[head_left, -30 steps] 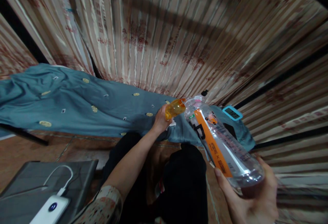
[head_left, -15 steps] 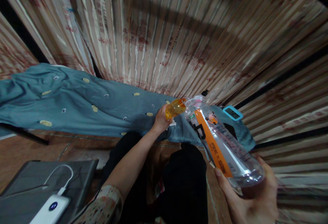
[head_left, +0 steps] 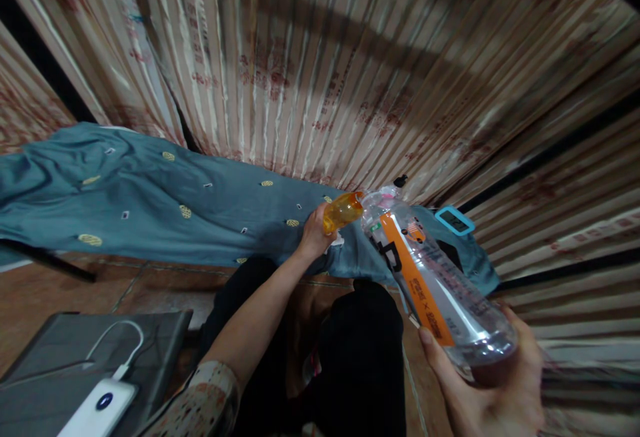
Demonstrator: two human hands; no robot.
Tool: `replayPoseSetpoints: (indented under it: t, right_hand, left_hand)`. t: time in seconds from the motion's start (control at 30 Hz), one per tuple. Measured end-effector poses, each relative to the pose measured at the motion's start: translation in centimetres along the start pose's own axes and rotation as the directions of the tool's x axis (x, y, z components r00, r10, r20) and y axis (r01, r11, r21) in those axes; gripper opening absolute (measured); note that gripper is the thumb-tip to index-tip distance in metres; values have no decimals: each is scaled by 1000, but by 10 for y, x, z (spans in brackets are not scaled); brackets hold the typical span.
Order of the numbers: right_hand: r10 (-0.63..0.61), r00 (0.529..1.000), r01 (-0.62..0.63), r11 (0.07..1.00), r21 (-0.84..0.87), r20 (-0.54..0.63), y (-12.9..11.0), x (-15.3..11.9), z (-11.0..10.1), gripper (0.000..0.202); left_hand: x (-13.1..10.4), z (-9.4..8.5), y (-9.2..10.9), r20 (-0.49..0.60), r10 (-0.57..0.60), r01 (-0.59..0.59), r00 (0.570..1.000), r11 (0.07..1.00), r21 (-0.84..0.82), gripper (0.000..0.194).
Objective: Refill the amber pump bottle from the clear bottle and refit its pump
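My left hand (head_left: 314, 236) is closed around a small amber bottle (head_left: 343, 213), tilted with its mouth toward the right. In my right hand (head_left: 493, 394) is a large clear plastic bottle (head_left: 440, 284) with an orange and silver label, gripped near its base. The big bottle slants down toward the upper left, its neck meeting the mouth of the amber bottle; I cannot tell whether liquid passes between them. A little white tissue-like piece (head_left: 338, 240) shows beside my left hand. Behind the necks lies a clear item with a black tip (head_left: 401, 181), partly hidden.
A blue-green patterned cloth (head_left: 150, 190) covers the low surface ahead. On its right sits a blue-framed digital timer (head_left: 454, 220), near a dark object partly behind the big bottle. A white power bank (head_left: 100, 407) with a cable rests on a grey stool (head_left: 45, 350). Pleated curtains (head_left: 300, 77) hang behind.
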State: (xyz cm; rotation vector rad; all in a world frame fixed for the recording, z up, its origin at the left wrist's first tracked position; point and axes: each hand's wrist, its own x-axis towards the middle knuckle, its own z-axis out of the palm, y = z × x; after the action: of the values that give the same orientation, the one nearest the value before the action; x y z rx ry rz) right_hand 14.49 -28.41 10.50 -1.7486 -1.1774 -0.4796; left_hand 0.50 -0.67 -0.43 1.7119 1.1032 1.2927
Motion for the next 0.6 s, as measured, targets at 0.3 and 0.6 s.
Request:
replayPoseSetpoints:
  t: [0.3,0.6]
  right_hand:
    - [-57,998,57,998,-29,14,-2,2,-2,105]
    - [-109,994,109,994,14,9,-1,1,-1,103]
  left_hand:
    - [0,0,0,9,-10,10,1000,1000,7,70]
    - [-1,0,-3,-5,13,-13,1000,1000,3,70]
